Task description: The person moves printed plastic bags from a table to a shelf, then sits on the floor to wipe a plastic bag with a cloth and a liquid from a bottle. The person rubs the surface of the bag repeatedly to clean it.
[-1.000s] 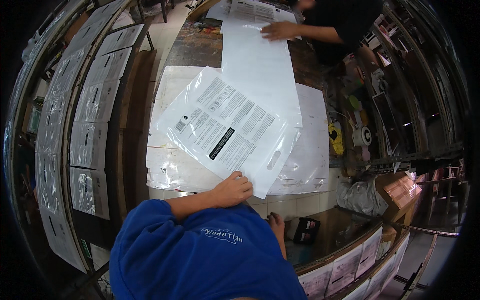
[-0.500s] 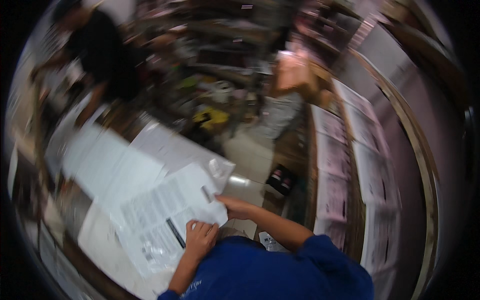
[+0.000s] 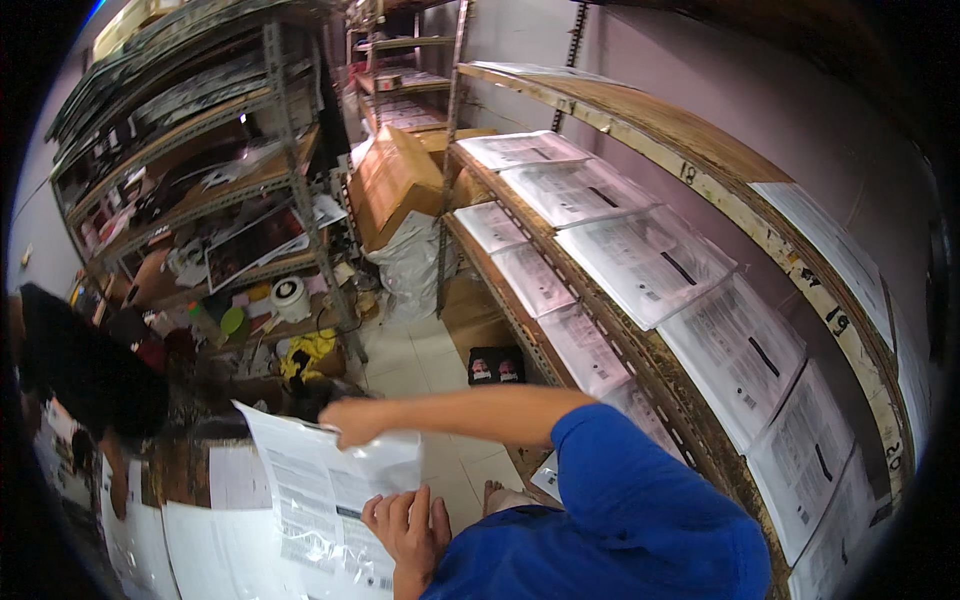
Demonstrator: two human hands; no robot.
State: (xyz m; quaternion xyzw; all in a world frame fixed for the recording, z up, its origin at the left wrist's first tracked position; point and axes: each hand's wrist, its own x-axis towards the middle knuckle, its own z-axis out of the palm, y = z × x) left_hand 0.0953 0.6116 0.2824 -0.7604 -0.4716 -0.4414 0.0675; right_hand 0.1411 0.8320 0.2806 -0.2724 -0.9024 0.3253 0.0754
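My right hand (image 3: 352,421) is closed on the top edge of a glossy white printed sheet (image 3: 330,500), possibly a plastic bag, and lifts that edge so the sheet tilts. Rows of small dark print cover its face, and light glints off it. At the sheet's lower right side lies my left hand (image 3: 412,525), its fingers slightly bent and apart, touching the sheet near its edge. Under and left of it are more white sheets (image 3: 215,545) on a table.
Shelving at the right holds several flat printed white sheets (image 3: 700,262) in rows. A cardboard box (image 3: 397,190) and a white plastic sack (image 3: 408,270) stand at the back. Cluttered shelves (image 3: 185,165) fill the left. A person in black (image 3: 90,370) leans over the table's far left.
The view has swung right toward the shelving. My right hand has moved from the sheet's right edge to its top edge and raised it. The person in black now sits farther left in view.
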